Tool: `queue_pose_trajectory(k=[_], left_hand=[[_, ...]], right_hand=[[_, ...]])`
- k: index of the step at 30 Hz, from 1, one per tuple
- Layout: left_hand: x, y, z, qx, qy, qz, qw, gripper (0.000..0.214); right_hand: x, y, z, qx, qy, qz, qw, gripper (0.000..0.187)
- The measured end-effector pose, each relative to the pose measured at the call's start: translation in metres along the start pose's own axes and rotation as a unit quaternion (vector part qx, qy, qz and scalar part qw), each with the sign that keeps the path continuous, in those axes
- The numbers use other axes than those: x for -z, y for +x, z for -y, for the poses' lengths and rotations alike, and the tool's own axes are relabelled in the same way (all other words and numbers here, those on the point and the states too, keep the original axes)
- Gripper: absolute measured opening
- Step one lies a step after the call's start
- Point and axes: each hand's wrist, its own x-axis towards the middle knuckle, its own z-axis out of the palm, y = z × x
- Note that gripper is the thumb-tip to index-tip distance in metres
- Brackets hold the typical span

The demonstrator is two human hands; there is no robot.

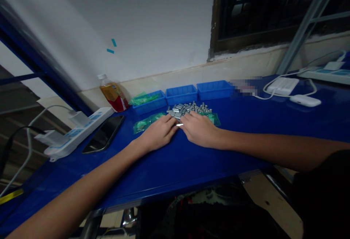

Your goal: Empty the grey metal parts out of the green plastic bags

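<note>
A pile of small grey metal pieces [188, 108] lies on the blue table [246, 129] in front of three blue bins. My left hand [158, 133] rests palm down just left of the pile's near edge, fingers together and curled toward it. My right hand [199, 129] lies beside it, fingers reaching into the pile's front. Between the two sets of fingertips one small bright metal piece [179, 124] shows. Whether either hand pinches it is unclear. Green plastic bags [144, 124] lie left of my left hand and under the pile's right side.
Three blue bins [181, 94] stand along the wall, the left one holding green bags. A drink bottle [112, 95], a dark phone [104, 134] and a white power strip [73, 132] lie at left. White chargers and cables [283, 86] sit at right.
</note>
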Motion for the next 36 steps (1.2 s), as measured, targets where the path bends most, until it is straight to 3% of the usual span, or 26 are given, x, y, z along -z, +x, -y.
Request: queue_pose_trajectory(k=[6,11,16,20,29,33,36], left_hand=[[0.0,0.0,0.003,-0.021,-0.01,-0.009,1.0,0.022],[0.001,0.0,0.003,-0.009,-0.019,0.024,0.999,0.02],[-0.001,-0.001,0.008,-0.006,-0.025,0.007,1.0,0.021],[-0.002,0.0,0.009,-0.014,-0.02,-0.001,1.0,0.023],[0.002,0.002,0.006,-0.01,-0.009,0.001,1.0,0.024],[0.005,0.001,0.009,0.01,0.0,0.011,1.0,0.029],[0.005,0.002,0.012,0.048,-0.025,0.002,0.999,0.032]], right_hand=[[-0.003,0.002,-0.004,0.031,0.009,-0.019,0.999,0.019],[-0.01,0.008,-0.01,0.07,0.075,0.002,0.995,0.023],[-0.018,0.014,-0.018,0.063,0.142,0.005,0.988,0.021],[-0.017,0.015,-0.017,0.058,0.139,0.012,0.989,0.023],[-0.015,0.014,-0.016,0.053,0.177,-0.042,0.982,0.025],[-0.004,0.006,-0.003,0.003,0.333,-0.09,0.939,0.013],[-0.001,0.004,-0.004,-0.031,0.485,-0.007,0.874,0.02]])
